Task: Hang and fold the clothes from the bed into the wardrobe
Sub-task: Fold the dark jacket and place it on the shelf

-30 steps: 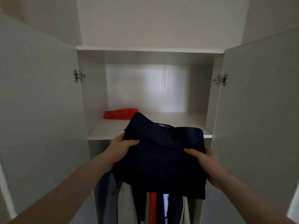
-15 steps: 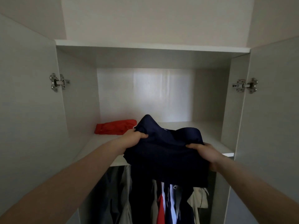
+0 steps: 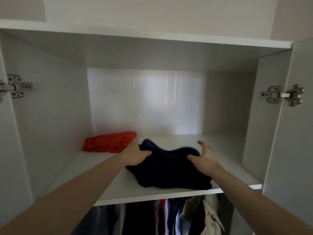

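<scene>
Navy fabric, folded garment (image 3: 171, 170): lies on the wardrobe shelf (image 3: 152, 194), its near edge close to the shelf's front lip, slightly right of centre. Outline blurred along the far edge.

Left hand (image 3: 135, 156): on the garment's left far corner, thumb curled over the cloth, fingers tucked at its edge; it grips the fabric. The back of this hand sits just beside the red item.

Right hand (image 3: 204, 160): at the garment's right side, thumb pressing on the cloth, fingers spread and lifted straight above the shelf; relaxed, not clenched round the fabric.

Both forearms reach in from the lower corners of the view, crossing above the shelf's front lip.

Red folded garment (image 3: 110, 144): on the same shelf, left rear, near the left side wall; just beside the navy piece, whether touching cannot be told.

Shelf compartment: pale grey-white panels, back wall (image 3: 145, 102) lit by a soft bright patch. Bare shelf surface to the right of the navy garment and behind it.

Metal hinge, left (image 3: 16, 86): on the left side wall, joined to the open left door.
Metal hinge, right (image 3: 282, 94): on the right side wall, joined to the open right door (image 3: 298, 133).

Hanging clothes (image 3: 186, 216): below the shelf, packed close together; dark, red, white, blue and beige pieces, a beige shirt at the right.

Top panel (image 3: 152, 38): white, above the compartment.
</scene>
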`<state>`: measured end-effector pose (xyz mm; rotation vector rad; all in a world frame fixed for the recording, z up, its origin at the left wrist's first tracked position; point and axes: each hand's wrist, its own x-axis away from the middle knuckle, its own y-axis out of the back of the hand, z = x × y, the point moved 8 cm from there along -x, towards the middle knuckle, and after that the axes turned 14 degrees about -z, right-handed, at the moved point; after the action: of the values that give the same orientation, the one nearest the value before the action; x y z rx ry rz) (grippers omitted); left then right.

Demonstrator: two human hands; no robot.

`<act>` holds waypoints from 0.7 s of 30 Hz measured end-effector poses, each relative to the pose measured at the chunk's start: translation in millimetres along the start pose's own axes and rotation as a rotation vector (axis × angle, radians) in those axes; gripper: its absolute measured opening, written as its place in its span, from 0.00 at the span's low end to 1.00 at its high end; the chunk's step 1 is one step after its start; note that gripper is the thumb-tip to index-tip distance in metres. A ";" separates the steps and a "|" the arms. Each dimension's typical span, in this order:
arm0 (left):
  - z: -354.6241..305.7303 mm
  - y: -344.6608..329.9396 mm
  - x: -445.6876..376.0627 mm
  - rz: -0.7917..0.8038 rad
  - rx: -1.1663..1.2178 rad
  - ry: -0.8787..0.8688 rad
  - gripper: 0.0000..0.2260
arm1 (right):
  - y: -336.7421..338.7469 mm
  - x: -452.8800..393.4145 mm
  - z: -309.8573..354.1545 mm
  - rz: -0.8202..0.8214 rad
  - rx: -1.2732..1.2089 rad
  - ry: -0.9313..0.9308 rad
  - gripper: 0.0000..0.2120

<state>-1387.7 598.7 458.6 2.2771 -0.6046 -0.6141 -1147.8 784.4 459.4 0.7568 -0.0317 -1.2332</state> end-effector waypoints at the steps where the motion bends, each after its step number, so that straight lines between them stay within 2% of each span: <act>1: 4.0 -9.8 1.1 0.000 -0.129 -0.089 0.44 | -10.7 5.2 1.4 0.021 0.065 0.121 0.38; 4: 17.5 -50.0 16.7 0.111 -0.334 -0.306 0.47 | -51.4 28.1 -11.1 0.165 0.254 0.353 0.38; 6: 31.1 -80.7 27.9 0.204 -0.421 -0.367 0.50 | -74.7 33.6 -29.1 0.243 0.403 0.387 0.40; 8: 36.6 -98.5 24.9 0.162 -0.477 -0.399 0.51 | -86.9 20.5 -39.6 0.240 0.460 0.398 0.39; 16: 30.8 -127.4 -48.0 0.068 -0.511 -0.322 0.41 | -143.9 -66.1 -57.5 0.236 0.485 0.405 0.35; 21: 27.8 -141.9 -90.3 0.063 -0.489 -0.267 0.41 | -167.2 -109.5 -62.5 0.237 0.478 0.407 0.35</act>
<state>-1439.3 729.0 361.6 1.7289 -0.5743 -0.9313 -1301.5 888.9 362.8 1.3697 -0.0815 -0.8331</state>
